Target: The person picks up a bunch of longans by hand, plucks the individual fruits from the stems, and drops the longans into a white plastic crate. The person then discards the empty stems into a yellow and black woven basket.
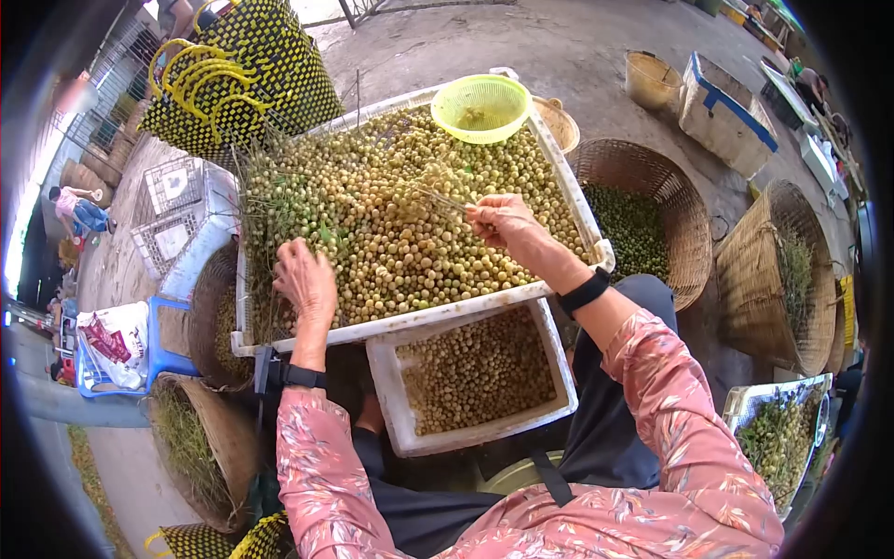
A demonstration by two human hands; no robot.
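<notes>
A white plastic tray (447, 315) is heaped with small round yellow-brown fruits (419, 252), longan-like. My right hand (512, 228) is closed on a thin fruit stem (445, 197), which points left over the heap with a pale bunch at its far end. My left hand (305, 284) lies low over the tray's left side, fingers apart and bent down among fruits and loose twigs. Its fingertips partly disappear there. Leafy green-brown twigs (270, 205) pile along the left edge. A yellow-green plastic colander (481, 109) sits at the tray's far right corner.
Below the tray's near edge stands a white foam box (410, 443) of loose fruits. Wicker baskets (684, 205) stand to the right, another basket (228, 447) of stems at lower left. Black-and-yellow woven bags (279, 56) are at the far left corner. A person (79, 210) is at far left.
</notes>
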